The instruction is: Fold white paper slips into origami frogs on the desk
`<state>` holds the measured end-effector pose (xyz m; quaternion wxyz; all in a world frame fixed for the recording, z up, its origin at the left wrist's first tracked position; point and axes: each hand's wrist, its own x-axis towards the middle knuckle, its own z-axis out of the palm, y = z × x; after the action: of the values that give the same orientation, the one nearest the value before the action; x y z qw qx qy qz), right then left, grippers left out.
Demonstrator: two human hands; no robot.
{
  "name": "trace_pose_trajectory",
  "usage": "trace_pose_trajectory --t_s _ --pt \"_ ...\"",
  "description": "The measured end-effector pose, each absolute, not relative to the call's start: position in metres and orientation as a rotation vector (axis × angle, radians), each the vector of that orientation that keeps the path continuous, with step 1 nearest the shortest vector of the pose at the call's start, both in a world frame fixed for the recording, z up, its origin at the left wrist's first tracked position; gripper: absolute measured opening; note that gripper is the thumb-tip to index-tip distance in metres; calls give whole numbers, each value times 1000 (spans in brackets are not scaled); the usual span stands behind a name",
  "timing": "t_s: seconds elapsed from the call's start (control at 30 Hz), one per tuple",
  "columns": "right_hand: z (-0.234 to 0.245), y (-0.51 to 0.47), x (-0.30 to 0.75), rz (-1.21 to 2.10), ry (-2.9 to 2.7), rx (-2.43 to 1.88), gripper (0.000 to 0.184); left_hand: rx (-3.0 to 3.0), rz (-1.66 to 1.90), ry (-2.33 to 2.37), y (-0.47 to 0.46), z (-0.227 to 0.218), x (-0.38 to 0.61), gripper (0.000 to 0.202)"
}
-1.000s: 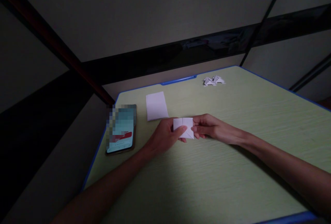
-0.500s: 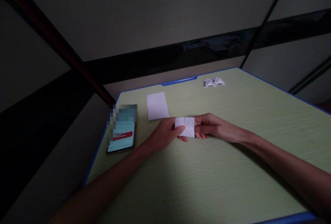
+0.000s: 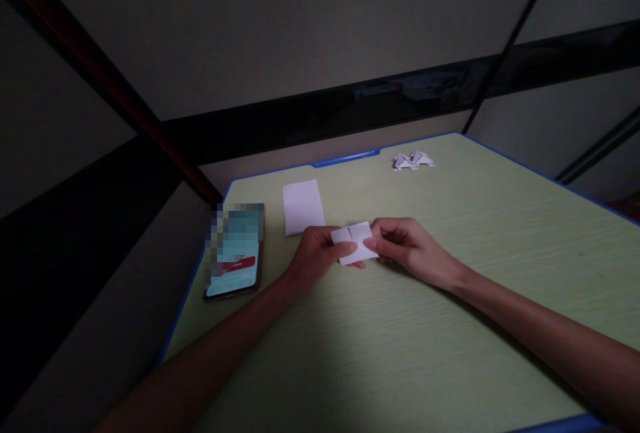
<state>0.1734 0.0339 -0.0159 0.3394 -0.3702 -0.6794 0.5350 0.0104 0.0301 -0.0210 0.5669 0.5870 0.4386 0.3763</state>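
**Two hands, one folded paper**

Above the green worktop (image 3: 400, 353), pinched at either edge by left hand (image 3: 315, 256) and right hand (image 3: 407, 249): one small folded paper (image 3: 353, 244). To the left, one phone (image 3: 234, 251). Beyond, one flat white sheet (image 3: 303, 206). Farthest, one clump of paper figures (image 3: 413, 159), count unclear.

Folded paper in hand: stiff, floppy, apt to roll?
Probably light: fingertips of left hand and right hand alone hold the folded paper. Creases likely stiffen it slightly. Flat, so it should slide on the table, not roll.
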Motion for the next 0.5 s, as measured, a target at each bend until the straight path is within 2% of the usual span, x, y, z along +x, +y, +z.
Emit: trace_pose_trajectory --t_s 0.17,0.37,0.5 --pt "-13 32 173 1296 -1763 -925 22 1426 865 1009 28 -18 11 13" --pt "-20 32 174 1282 -1891 -913 13 1332 1028 1100 29 -23 14 22" --pt "-22 34 171 1398 -1661 -835 28 1288 1109 1128 31 -24 14 19"
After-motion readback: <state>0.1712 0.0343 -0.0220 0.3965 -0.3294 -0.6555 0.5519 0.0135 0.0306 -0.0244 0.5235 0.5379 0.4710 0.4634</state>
